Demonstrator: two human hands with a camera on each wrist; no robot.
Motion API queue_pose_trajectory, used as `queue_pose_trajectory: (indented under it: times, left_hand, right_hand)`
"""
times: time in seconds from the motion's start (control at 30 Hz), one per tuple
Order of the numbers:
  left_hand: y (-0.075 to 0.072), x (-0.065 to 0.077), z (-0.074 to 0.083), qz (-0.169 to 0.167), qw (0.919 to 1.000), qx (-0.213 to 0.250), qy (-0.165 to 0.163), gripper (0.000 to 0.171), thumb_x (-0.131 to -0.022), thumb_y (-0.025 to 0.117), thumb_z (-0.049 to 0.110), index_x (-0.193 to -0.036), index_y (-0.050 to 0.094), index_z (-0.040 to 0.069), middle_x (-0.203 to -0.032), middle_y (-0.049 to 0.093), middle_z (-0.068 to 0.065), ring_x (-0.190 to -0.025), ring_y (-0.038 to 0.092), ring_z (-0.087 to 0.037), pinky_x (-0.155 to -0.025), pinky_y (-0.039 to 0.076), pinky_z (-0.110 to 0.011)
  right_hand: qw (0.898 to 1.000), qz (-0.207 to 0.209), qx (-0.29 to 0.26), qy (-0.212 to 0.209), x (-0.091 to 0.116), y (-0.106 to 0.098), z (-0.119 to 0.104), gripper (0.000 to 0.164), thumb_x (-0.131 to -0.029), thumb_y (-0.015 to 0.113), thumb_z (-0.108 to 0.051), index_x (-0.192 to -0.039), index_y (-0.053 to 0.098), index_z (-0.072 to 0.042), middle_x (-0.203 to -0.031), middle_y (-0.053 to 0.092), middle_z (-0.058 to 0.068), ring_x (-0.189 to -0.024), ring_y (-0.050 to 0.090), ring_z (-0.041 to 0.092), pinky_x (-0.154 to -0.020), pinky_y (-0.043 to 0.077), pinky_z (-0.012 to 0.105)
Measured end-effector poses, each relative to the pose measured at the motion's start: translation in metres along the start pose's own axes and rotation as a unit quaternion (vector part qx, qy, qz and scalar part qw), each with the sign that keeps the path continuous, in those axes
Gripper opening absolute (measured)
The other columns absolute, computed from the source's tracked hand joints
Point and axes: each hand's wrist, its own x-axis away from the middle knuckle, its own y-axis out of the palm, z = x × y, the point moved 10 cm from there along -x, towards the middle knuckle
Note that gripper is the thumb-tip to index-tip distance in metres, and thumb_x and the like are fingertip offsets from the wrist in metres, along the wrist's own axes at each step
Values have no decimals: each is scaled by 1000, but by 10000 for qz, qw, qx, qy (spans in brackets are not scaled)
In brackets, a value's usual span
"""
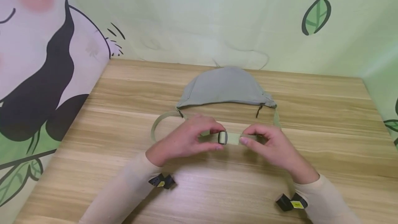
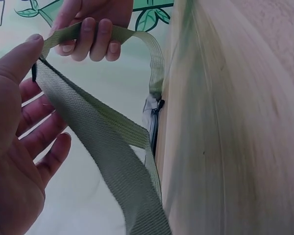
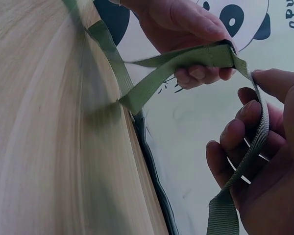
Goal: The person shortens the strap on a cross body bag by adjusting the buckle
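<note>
A pale wooden counter (image 1: pixel 311 141) stood against leaf-printed green walls — on it a grey waist bag (image 1: pixel 225 87), both hands' grip — left hand (image 1: pixel 183 140), right hand (image 1: pixel 273 146) — pinching its olive strap (image 1: pixel 231 138) beside the buckle (image 1: pixel 222 137).

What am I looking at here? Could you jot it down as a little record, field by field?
Setting: wooden table against a wall with cartoon leaf and panda pictures
Main item: grey-green bag lying flat, zip closed as far as can be seen
Strap: green webbing strap with a dark buckle
Left hand: pinches the strap just left of the buckle
Right hand: holds the strap just right of the buckle
Wrists: small black-and-yellow devices under both sleeves
</note>
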Motion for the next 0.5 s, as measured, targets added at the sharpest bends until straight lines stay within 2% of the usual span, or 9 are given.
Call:
queue_pose_trajectory:
  times: [0.23,0.4,0.5]
  left_hand:
    - [-1,0,3,59,9995,-288,83,35,-82,74,37,-111,64,19,-104,64,13,-98,57,1,-92,40,-28]
    - [-5,-2,8,221,9991,-240,273,37,-80,76,34,-112,64,19,-106,65,12,-102,56,2,-94,39,-27]
    - [-6,-2,11,288,9987,-179,388,39,-80,76,34,-113,64,18,-108,66,10,-104,56,0,-95,40,-26]
  right_hand:
    - [10000,-74,-31,10,-1,2,-3,13,-88,67,-7,-92,69,-20,-85,69,-3,-77,60,10,-68,50,26]
    - [9995,-133,-288,-32,-2,6,-6,15,-89,64,-2,-92,69,-15,-83,68,-5,-73,60,10,-64,52,27]
    - [9982,-145,-569,-124,-2,7,-9,16,-89,61,2,-94,70,-10,-76,66,0,-67,58,10,-59,51,27]
